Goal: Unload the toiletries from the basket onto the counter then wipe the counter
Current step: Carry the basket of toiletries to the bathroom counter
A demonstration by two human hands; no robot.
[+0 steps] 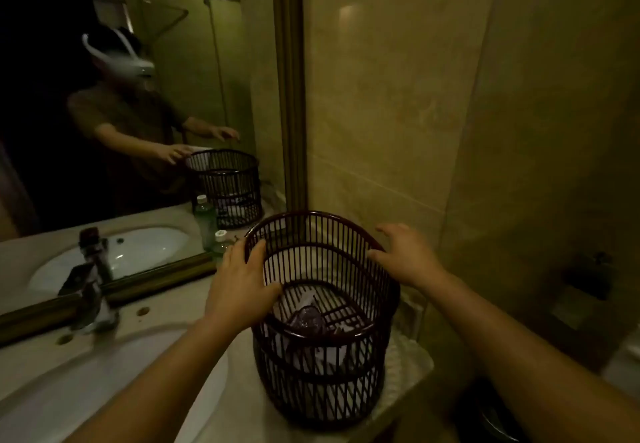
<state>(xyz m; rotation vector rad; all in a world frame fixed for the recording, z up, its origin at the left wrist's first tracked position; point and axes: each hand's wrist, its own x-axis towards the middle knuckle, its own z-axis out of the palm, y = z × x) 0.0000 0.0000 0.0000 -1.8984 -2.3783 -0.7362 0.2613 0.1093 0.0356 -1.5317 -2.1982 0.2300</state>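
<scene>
A tall dark slatted basket (346,376) stands at the right end of the counter (228,390), on a pale ribbed mat. At its bottom lie a purplish packet (308,318) and white items. My left hand (242,283) lies over the basket's left rim, fingers reaching inside and thumb near the rim. My right hand (405,255) hovers by the right rim with fingers spread; I cannot tell whether it touches. A clear bottle with a white cap (220,241) stands behind the basket by the mirror.
A white sink (86,397) fills the counter's left, with a chrome tap (93,300) behind it. A framed mirror (138,113) backs the counter. Tiled wall rises on the right, and the counter's right edge is just past the basket.
</scene>
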